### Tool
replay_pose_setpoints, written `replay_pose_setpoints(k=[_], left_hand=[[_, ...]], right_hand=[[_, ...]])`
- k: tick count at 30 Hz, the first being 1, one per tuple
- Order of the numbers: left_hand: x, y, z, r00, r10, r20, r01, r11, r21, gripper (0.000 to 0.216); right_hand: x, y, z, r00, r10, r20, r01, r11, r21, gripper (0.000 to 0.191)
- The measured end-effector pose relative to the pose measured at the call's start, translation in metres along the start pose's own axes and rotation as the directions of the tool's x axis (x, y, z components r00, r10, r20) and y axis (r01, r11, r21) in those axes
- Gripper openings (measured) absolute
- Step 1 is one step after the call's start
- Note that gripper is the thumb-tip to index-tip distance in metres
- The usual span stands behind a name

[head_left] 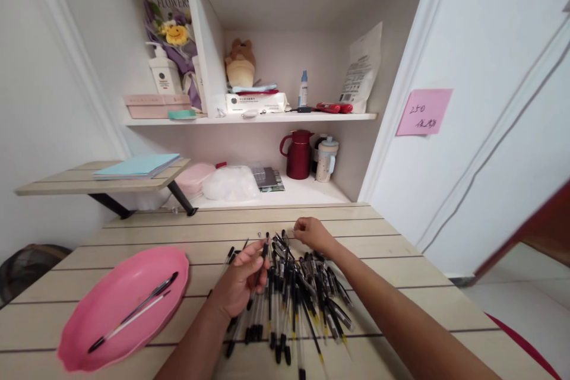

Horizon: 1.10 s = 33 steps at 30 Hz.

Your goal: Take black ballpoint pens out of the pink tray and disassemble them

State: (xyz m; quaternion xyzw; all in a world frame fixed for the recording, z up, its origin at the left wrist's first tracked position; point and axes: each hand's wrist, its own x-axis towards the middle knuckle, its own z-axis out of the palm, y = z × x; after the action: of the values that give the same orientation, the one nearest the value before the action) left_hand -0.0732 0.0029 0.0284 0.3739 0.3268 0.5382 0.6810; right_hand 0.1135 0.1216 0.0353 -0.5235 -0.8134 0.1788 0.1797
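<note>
My left hand (240,282) is closed around a dark pen (265,248), held upright at a slant, with its tip end pointing away from me. Just beyond the heap, my right hand (313,234) has its fingers curled and pinched together; whatever they hold is too small to make out. Between and below both hands lies a loose heap of pen parts (294,294): clear barrels, black caps, and refills with yellow ends. Several black caps (281,351) lie at its near edge. To the left, a pink tray (173,258) contains a pen (154,294) and a white refill (142,310).
A small raised shelf (57,177) with blue paper (138,165) stands at the table's back left. Behind the table, a white cabinet holds a red thermos jug (298,156), a light tumbler (326,160) and a plastic bag (231,183). A pink note (424,111) is on the wall.
</note>
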Motion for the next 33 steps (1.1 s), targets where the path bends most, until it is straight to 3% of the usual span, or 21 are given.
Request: replay_pose_setpoints(k=[1,2,4,6,8,13,19,25,28,33], left_hand=[[-0.001,-0.002,0.004,1.0,-0.013,0.017,0.012,1.0,0.009,0.041],[-0.001,-0.004,0.009,0.999,-0.021,0.031,0.02,1.0,0.013,0.042],[-0.003,-0.009,0.018,0.999,-0.015,0.042,0.015,1.0,0.008,0.044],[-0.004,-0.012,0.024,0.999,0.019,0.026,-0.019,1.0,-0.012,0.043],[-0.005,-0.014,0.028,0.998,0.056,0.002,-0.056,0.998,-0.033,0.043],[-0.005,-0.016,0.03,0.998,0.061,-0.005,-0.061,0.998,-0.022,0.042],[-0.005,-0.014,0.029,0.998,0.056,0.015,-0.056,0.998,-0.006,0.04],[-0.005,-0.012,0.028,0.996,0.088,0.027,-0.088,0.996,-0.011,0.041],[-0.006,-0.012,0.029,0.997,0.074,0.024,-0.074,0.997,-0.003,0.038],[-0.007,-0.013,0.031,0.998,0.062,0.021,-0.062,0.998,0.011,0.035]], right_hand=[[-0.007,-0.005,-0.002,1.0,0.004,0.008,-0.005,0.993,0.122,0.016],[-0.015,-0.011,-0.004,1.0,0.023,0.015,-0.027,0.937,0.349,0.017],[-0.031,-0.024,-0.007,0.998,0.022,0.051,-0.052,0.695,0.717,0.016],[-0.046,-0.036,-0.009,0.995,0.007,0.1,-0.088,0.542,0.836,0.014],[-0.057,-0.045,-0.01,0.99,-0.01,0.139,-0.115,0.509,0.853,0.011],[-0.068,-0.058,-0.008,0.988,-0.071,0.138,-0.076,0.556,0.828,0.005],[-0.067,-0.058,-0.009,0.989,-0.041,0.14,-0.103,0.482,0.87,0.008],[-0.059,-0.05,-0.013,0.992,0.122,0.016,-0.049,0.278,0.959,0.014],[-0.059,-0.052,-0.012,0.992,0.129,0.003,-0.028,0.186,0.982,0.018],[-0.063,-0.057,-0.008,0.998,0.062,0.0,-0.017,0.283,0.959,0.016]])
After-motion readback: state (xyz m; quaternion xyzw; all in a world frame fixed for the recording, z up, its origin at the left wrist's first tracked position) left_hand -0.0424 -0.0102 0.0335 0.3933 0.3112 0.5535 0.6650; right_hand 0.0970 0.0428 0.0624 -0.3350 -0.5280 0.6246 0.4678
